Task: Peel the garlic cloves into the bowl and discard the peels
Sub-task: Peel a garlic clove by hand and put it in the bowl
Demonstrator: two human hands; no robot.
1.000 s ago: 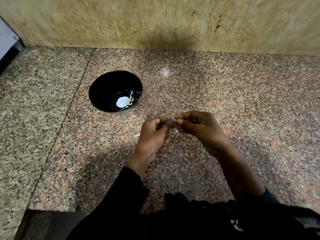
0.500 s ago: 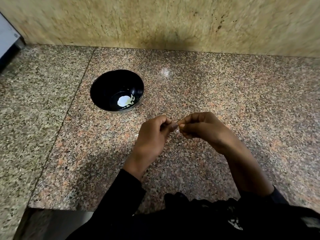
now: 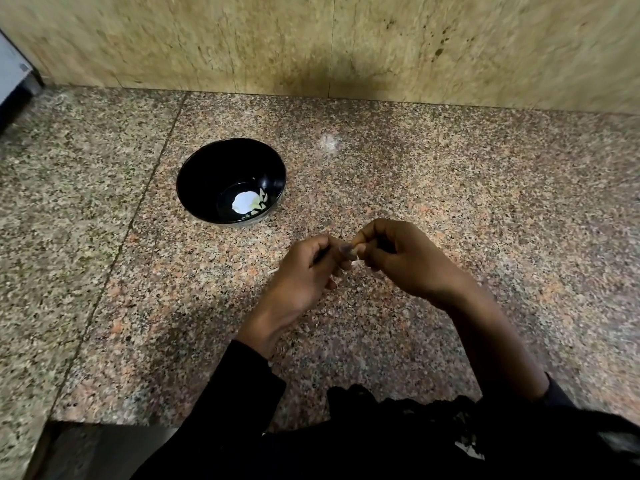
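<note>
Garlic clove (image 3: 354, 250) is a tiny pale bit pinched between the tips of both my hands, held just above the stone counter (image 3: 450, 209). My left hand (image 3: 304, 271) and my right hand (image 3: 398, 258) are close together with the fingers curled round the clove. A second ago they were in almost the same spot, so not much has changed; they have only turned and picked at it a little. I think that means the skin is not all off yet. The black bowl (image 3: 194, 174) sits a little way off to the left, with something pale at the bottom. A thin bit of peel (image 3: 273, 270) lies by my left hand.
</note>
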